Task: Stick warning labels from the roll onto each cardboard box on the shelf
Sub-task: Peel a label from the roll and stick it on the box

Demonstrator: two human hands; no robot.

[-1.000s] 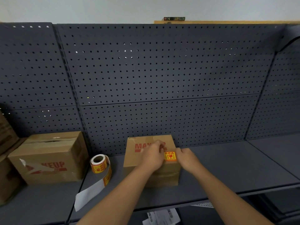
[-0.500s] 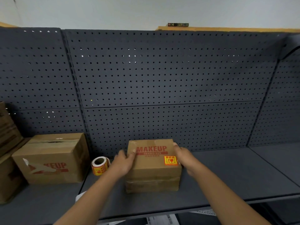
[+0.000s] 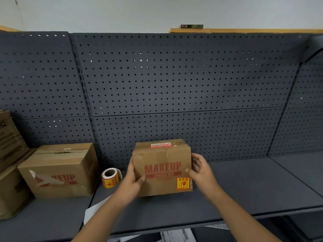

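Observation:
A small cardboard box (image 3: 162, 161) printed MAKEUP stands upright on the dark shelf (image 3: 244, 194) at the middle. A yellow and red warning label (image 3: 183, 183) sits on its front face at the lower right. My left hand (image 3: 132, 180) grips the box's left side and my right hand (image 3: 201, 173) grips its right side. The label roll (image 3: 110, 178) stands just left of the box, a white backing strip (image 3: 94, 210) trailing toward the shelf's front edge. A larger MAKEUP box (image 3: 59, 170) sits further left, with no yellow label visible on it.
More cardboard boxes (image 3: 8, 154) are stacked at the far left edge. A perforated dark back panel (image 3: 174, 84) rises behind the shelf. Papers (image 3: 176, 235) lie on a lower level below the shelf's front edge.
My hands left the label and took the box by both sides. The box has been turned upright, so its MAKEUP face now faces me.

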